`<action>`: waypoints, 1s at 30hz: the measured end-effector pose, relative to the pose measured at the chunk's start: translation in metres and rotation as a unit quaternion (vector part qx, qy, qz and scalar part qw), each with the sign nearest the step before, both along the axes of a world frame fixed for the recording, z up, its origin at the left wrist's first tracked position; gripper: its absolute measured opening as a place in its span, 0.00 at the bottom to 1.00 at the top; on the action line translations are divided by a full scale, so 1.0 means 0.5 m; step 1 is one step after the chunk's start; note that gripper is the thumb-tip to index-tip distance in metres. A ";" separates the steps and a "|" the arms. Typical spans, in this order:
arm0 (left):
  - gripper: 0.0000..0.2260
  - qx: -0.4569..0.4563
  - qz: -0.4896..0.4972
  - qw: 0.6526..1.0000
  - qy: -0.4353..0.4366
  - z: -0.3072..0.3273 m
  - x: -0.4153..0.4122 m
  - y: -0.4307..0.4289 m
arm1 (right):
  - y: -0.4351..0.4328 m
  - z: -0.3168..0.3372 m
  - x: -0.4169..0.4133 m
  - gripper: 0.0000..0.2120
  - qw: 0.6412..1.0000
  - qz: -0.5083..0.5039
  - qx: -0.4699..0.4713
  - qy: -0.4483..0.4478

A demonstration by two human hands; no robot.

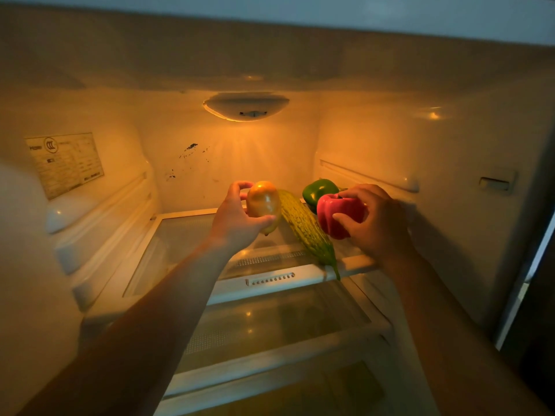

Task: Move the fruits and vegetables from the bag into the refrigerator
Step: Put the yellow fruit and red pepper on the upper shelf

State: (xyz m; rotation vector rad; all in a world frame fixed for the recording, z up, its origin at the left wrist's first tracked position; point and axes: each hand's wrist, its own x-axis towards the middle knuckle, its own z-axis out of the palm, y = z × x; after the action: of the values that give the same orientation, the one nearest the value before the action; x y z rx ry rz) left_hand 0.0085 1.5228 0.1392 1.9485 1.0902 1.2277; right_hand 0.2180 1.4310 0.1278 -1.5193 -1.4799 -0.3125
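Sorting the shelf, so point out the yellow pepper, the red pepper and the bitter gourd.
yellow pepper point(264, 199): head view, its front side.
red pepper point(330, 205): head view, its left flank.
bitter gourd point(303, 226): head view, mid body.

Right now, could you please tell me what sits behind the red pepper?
A green pepper sits behind the red pepper that the right hand grips. Its lower part is covered, so how it rests cannot be seen.

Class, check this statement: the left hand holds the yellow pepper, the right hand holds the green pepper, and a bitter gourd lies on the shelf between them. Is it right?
No: in the head view the right hand holds the red pepper; the green pepper sits behind it. The left hand holds the yellow pepper, and the bitter gourd lies on the shelf between them.
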 end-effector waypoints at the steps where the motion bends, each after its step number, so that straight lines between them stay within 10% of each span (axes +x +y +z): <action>1: 0.31 -0.002 0.003 1.000 0.005 -0.002 0.000 0.004 | 0.003 -0.002 0.000 0.20 1.000 -0.005 -0.002 -0.002; 30: 0.33 -0.133 -0.007 0.989 0.059 0.002 0.007 0.000 | 0.026 -0.001 0.009 0.19 0.999 -0.010 0.015 -0.026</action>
State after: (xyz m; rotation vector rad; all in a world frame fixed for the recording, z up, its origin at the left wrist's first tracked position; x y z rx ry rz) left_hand 0.0119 1.5228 0.1402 1.8377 1.2284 0.9158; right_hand 0.2227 1.4438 0.1271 -1.5139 -1.4945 -0.3873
